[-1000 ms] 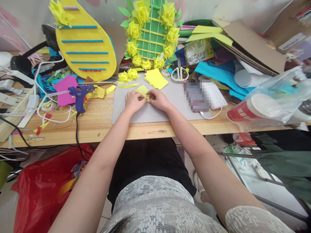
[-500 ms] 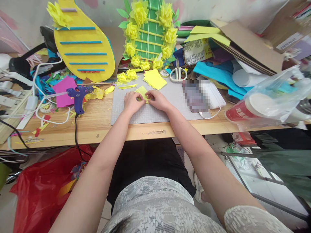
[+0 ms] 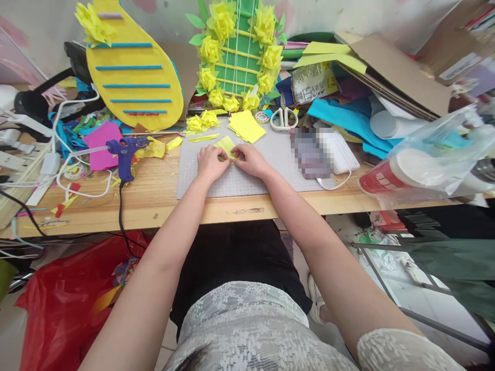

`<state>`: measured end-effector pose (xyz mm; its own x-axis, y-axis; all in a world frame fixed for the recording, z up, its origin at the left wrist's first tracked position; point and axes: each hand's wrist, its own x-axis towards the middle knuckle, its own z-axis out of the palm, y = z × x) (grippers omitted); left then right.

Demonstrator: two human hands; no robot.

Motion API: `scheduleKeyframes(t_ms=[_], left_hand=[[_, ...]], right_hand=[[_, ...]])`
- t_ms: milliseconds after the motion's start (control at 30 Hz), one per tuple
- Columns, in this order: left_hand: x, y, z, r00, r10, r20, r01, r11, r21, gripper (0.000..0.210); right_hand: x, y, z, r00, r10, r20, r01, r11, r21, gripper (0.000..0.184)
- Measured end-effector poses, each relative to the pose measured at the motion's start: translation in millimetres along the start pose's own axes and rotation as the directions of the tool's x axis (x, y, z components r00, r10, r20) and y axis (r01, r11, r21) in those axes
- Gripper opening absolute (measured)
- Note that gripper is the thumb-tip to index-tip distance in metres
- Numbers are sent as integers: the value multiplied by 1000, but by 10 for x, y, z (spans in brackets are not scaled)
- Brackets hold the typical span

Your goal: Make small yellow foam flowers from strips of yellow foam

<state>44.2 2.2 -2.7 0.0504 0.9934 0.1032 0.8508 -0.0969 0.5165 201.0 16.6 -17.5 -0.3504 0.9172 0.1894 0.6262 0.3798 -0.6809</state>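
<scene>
Between my hands is a small piece of yellow paper (image 3: 226,145) on the grey cutting mat (image 3: 193,175). My left hand (image 3: 211,163) pinches its left side, and my right hand (image 3: 250,159) pinches its right side. The fingertips of both hands almost meet at the near edge, where part of the paper is hidden. Just behind lies a stack of yellow paper squares (image 3: 247,127). Two yellow paper flowers (image 3: 202,120) and a thin folded yellow strip (image 3: 203,138) rest at the mat's back left.
White-handled scissors (image 3: 284,118) and a roll of tape (image 3: 262,117) lie behind the mat. A blue glue gun (image 3: 126,157) stands left, its cord hanging over the edge. To the right are a blurred phone (image 3: 311,153), a white power bank (image 3: 339,149) and a bagged red cup (image 3: 386,172).
The near edge of the yellow paper has turned up slightly between my fingertips, so less of it shows there. Both hands stay in nearly the same place.
</scene>
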Motion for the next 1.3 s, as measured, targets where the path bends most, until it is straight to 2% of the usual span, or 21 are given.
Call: scheduleKeyframes(t_ms=[200, 533, 833, 967, 1300], left_hand=[[-4, 32, -15, 1000, -20, 16, 20, 1000, 17, 9], [-8, 52, -2, 999, -29, 21, 28, 998, 49, 8], [-60, 44, -3, 998, 58, -2, -57, 993, 108, 12], [-71, 64, -12, 999, 47, 3, -47, 993, 108, 17], [-90, 86, -15, 999, 39, 10, -40, 993, 107, 28]], right_hand=[[4, 28, 17, 1000, -15, -8, 15, 1000, -8, 20], [-10, 17, 13, 1000, -30, 2, 30, 999, -37, 5], [-31, 27, -37, 996, -76, 48, 78, 996, -40, 15], [-5, 76, -59, 994, -82, 71, 83, 996, -11, 23], [-22, 53, -71, 993, -62, 101, 66, 997, -37, 26]])
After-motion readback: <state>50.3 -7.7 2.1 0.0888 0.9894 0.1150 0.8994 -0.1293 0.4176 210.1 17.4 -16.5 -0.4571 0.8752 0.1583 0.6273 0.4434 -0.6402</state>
